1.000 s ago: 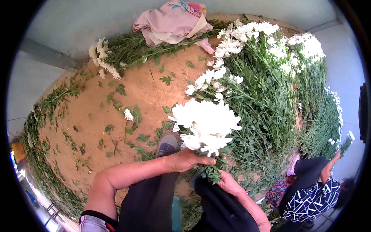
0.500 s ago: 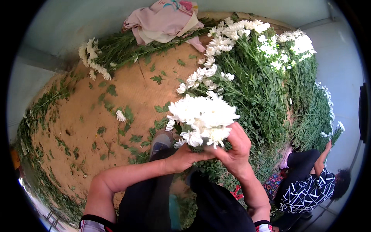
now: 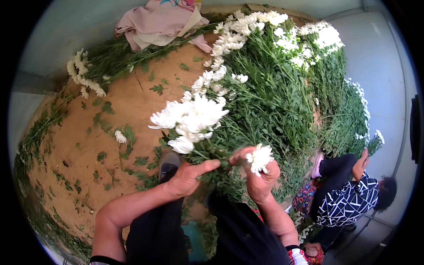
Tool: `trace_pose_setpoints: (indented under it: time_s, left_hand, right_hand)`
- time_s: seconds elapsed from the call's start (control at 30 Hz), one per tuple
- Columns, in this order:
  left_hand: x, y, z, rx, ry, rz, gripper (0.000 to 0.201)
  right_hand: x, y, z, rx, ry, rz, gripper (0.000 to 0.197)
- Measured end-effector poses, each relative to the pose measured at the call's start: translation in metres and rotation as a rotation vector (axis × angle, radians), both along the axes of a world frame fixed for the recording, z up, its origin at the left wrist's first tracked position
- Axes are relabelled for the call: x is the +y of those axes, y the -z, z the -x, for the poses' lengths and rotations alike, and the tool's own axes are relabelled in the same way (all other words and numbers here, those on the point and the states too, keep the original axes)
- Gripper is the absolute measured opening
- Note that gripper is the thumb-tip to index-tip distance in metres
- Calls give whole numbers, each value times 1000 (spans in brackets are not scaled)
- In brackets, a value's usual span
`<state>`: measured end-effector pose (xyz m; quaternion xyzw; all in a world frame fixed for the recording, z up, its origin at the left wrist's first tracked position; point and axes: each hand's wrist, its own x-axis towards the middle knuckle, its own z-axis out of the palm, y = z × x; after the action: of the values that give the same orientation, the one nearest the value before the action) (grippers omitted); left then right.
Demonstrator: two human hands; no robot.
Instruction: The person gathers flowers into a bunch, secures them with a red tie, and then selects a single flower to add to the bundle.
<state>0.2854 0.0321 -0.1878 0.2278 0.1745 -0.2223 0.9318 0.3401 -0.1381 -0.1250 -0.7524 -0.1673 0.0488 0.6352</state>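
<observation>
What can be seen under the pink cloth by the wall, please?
Along the near edge of the pink cloth, leafy green stems show, with white flower heads at their left end. Whatever lies beneath the cloth's middle is covered and cannot be seen.

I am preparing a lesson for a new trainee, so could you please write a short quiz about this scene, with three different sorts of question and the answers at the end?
1. Multiple choice: what does the left hand hold?
a) a pair of scissors
b) a bunch of white flowers
c) a bucket

2. True or false: the right hand holds a single white flower.

3. Short answer: where does the pink cloth lie?

Key:
1. b
2. True
3. Close to the wall, next to green stems.
</observation>
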Motion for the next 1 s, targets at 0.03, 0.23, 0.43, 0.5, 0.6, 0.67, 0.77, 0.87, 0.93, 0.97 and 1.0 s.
trace_pose_setpoints:
  time_s: [0.03, 0.23, 0.43, 0.5, 0.6, 0.67, 0.77, 0.87, 0.93, 0.97, 1.0]
  left_hand:
    - [1, 1, 0, 32, -14, 7, 32]
    - [5, 13, 7, -137, 25, -104, 22]
    - [-8, 38, 21, -45, -89, -100, 21]
    - [-7, 43, 23, -34, -48, -32, 23]
    - [-8, 46, 23, -81, -12, -175, 30]
    - [-7, 43, 22, -142, -47, -162, 31]
    - [-4, 33, 21, -185, -51, -278, 30]
    - [0, 21, 15, -88, -16, -274, 26]
    - [2, 15, 8, -11, 25, -142, 25]
    - [4, 13, 6, -78, 14, -129, 25]
    - [5, 10, 4, -38, 34, -109, 25]
  right_hand:
    - [-1, 1, 1, 96, 86, -30, 10]
    - [-10, 4, -3, 413, -32, -18, 16]
    - [-6, 7, -2, 300, -206, 153, 22]
    - [-2, 5, -1, 270, -215, 179, 27]
    - [4, 2, 0, 231, -211, 233, 34]
    - [9, 2, 0, 124, -240, 313, 34]
    - [14, 5, -2, -5, -239, 374, 27]
    - [10, 9, -7, 47, -167, 287, 17]
    - [3, 12, -10, 215, -151, 188, 15]
    - [-2, 14, -11, 315, -126, 145, 14]
    - [-6, 15, -10, 496, -85, 34, 14]
